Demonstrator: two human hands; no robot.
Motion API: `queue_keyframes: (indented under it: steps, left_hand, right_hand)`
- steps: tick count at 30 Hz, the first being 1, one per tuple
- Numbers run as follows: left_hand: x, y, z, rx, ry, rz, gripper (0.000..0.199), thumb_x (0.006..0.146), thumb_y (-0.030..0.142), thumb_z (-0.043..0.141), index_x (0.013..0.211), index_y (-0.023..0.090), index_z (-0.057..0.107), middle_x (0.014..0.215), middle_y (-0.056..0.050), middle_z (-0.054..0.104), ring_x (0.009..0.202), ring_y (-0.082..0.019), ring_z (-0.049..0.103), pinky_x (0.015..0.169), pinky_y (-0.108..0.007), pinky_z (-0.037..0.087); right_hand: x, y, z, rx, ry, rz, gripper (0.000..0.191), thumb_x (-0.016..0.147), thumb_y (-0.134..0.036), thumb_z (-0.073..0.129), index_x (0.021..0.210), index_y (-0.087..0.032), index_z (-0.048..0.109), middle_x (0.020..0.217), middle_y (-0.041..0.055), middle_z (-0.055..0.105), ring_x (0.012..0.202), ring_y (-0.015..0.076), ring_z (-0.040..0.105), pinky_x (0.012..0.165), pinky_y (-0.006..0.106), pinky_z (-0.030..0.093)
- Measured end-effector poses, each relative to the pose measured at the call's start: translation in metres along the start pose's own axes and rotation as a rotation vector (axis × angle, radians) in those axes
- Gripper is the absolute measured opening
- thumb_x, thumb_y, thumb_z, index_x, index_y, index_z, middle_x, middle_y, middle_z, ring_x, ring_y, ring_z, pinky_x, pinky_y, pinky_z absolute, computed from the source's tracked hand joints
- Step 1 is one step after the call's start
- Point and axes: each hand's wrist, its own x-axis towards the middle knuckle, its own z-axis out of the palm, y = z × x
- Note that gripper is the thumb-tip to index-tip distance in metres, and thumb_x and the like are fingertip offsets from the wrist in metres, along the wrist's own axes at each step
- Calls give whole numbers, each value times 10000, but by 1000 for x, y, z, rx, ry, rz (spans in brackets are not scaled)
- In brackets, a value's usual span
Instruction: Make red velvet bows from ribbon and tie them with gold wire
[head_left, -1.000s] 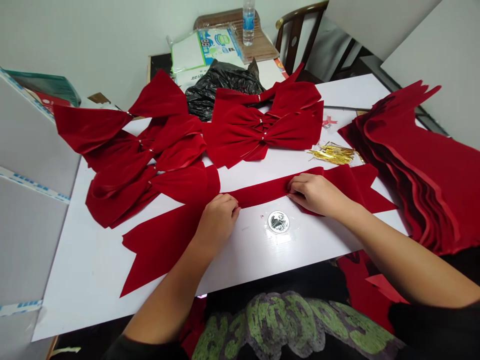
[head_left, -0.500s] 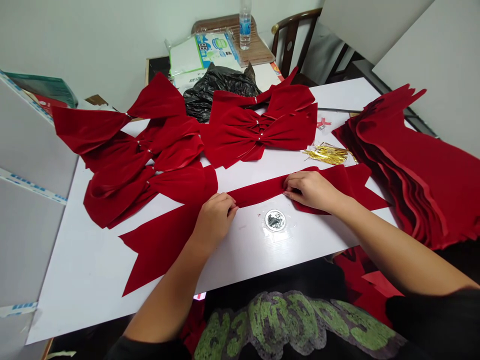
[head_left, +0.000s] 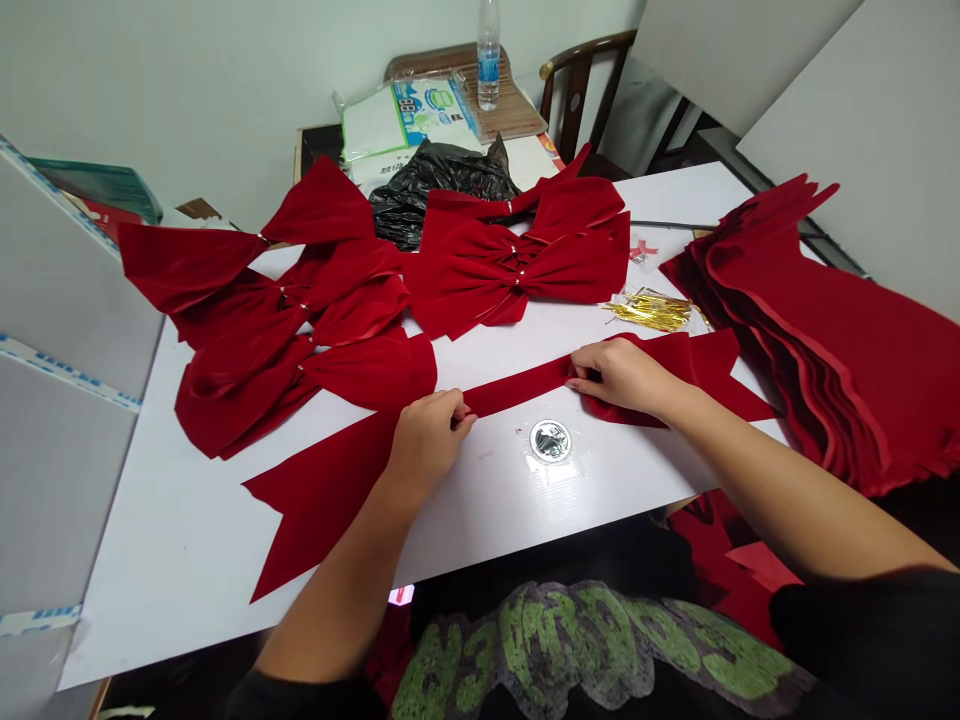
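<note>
A long red velvet strip (head_left: 517,391) with notched ends lies across the white table (head_left: 480,510). Its middle part is narrow, folded or gathered between my hands. My left hand (head_left: 431,440) pinches the strip left of centre, and my right hand (head_left: 619,375) pinches it further right. Both hands have their fingers closed on the cloth. Just below the strip, between the hands, is a round silver disc (head_left: 550,440) in clear film. Tied red bows lie behind, in a left group (head_left: 225,370) and a middle group (head_left: 570,265).
Gold twist ties (head_left: 651,310) lie behind my right hand. A thick stack of red cloth (head_left: 862,340) covers the table's right side. Further back are a black plastic bag (head_left: 442,180), a water bottle (head_left: 488,70) and a wooden chair (head_left: 581,90).
The strip between my hands looks a little narrower. Both hands keep their hold in nearly the same places. The view has shifted slightly.
</note>
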Motion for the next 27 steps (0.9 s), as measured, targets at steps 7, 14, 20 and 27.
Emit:
queue_keyframes:
  steps: [7, 14, 20, 27]
  left_hand:
    - [-2, 1, 2, 98, -61, 44, 111, 961, 151, 581, 966, 210, 675, 940, -34, 711, 880, -223, 645, 727, -349, 495]
    - [-4, -1, 7, 79, -7, 167, 225, 994, 117, 514, 901, 175, 710, 974, -67, 687, 908, -215, 637, 803, -373, 561]
    - [-4, -3, 8, 55, 57, 212, 193, 977, 106, 555, 904, 174, 719, 1122, -87, 730, 1102, -250, 654, 959, -433, 593]
    - [-3, -5, 10, 86, 87, 203, 158, 956, 106, 611, 883, 166, 737, 1099, -85, 759, 1089, -258, 681, 930, -438, 610]
  right_hand:
    - [-2, -4, -1, -75, -4, -104, 168, 1003, -221, 569, 1020, -178, 731, 995, 70, 737, 833, 184, 674, 741, 279, 443]
    - [2, -9, -2, -165, -21, -155, 233, 1005, -200, 550, 925, -141, 760, 1123, 105, 710, 907, 221, 684, 800, 331, 526]
    - [2, -8, 2, -118, 37, -183, 203, 970, -155, 579, 924, -128, 774, 1179, 147, 718, 1050, 271, 694, 937, 388, 582]
    - [2, -8, 1, -104, 42, -180, 178, 966, -166, 595, 916, -134, 764, 1153, 137, 728, 1023, 280, 700, 915, 418, 599]
